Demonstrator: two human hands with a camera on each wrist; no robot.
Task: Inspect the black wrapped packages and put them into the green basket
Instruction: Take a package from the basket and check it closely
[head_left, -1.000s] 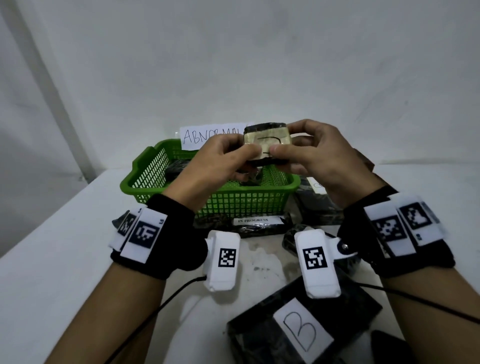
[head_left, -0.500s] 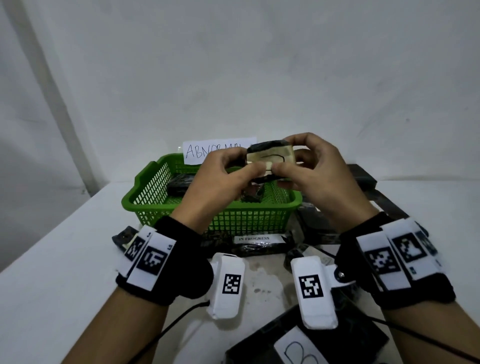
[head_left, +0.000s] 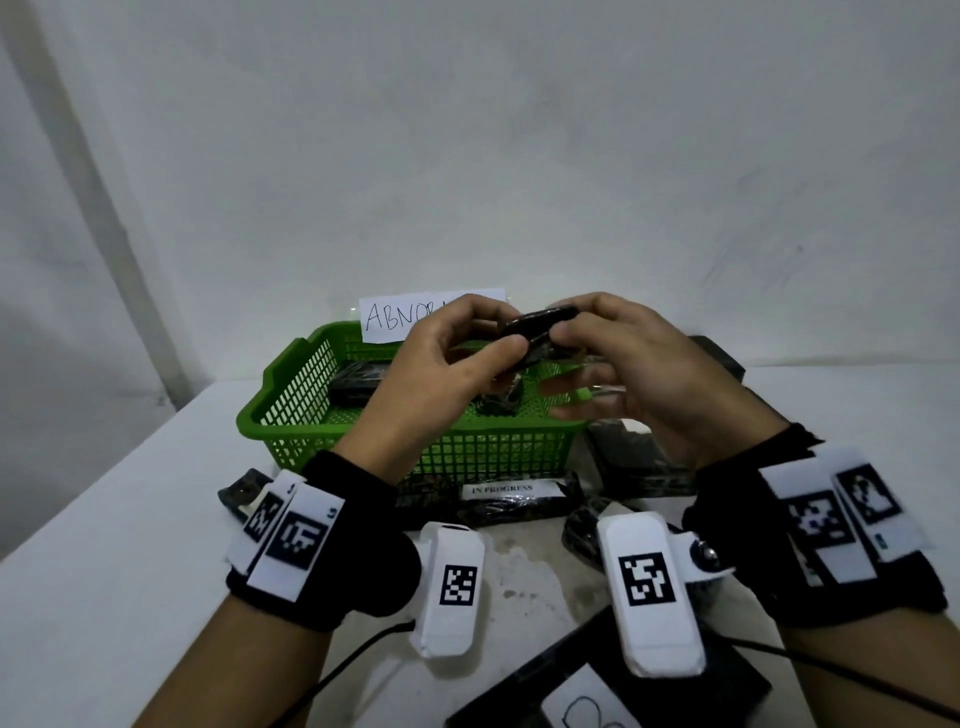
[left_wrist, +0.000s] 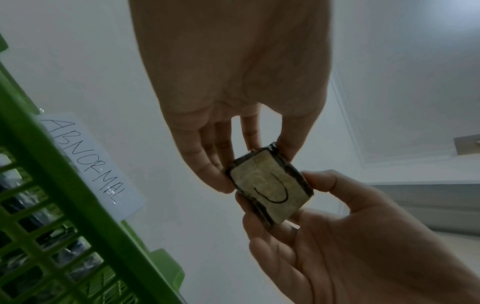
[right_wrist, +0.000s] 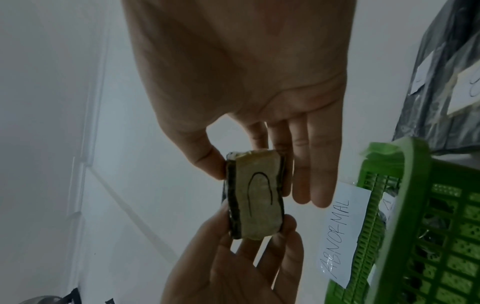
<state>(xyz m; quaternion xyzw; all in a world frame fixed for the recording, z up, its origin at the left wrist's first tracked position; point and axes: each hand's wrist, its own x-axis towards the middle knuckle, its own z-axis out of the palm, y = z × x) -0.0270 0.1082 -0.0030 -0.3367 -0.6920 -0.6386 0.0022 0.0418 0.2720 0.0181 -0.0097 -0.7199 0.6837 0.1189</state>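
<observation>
A small black wrapped package (head_left: 540, 332) is held in the air over the green basket (head_left: 291, 395) by both hands. My left hand (head_left: 483, 343) pinches its left end between thumb and fingers. My right hand (head_left: 576, 343) pinches its right end, with the lower fingers spread beneath. From the head view only its black side and edge show. In the wrist views its tan label with a curved pen mark (left_wrist: 270, 185) (right_wrist: 254, 197) faces down towards the cameras. Another black package (head_left: 358, 384) lies inside the basket.
A paper sign reading ABNORMAL (head_left: 395, 317) stands on the basket's back rim. A package labelled IN PROGRESS (head_left: 509, 493) lies in front of the basket, more black packages (head_left: 639, 457) at its right, and a large labelled one (head_left: 597, 701) near me. A white wall stands close behind.
Both hands have tipped the package forward. Its tan label, which faced me before, now faces down and away. The hands stay over the basket.
</observation>
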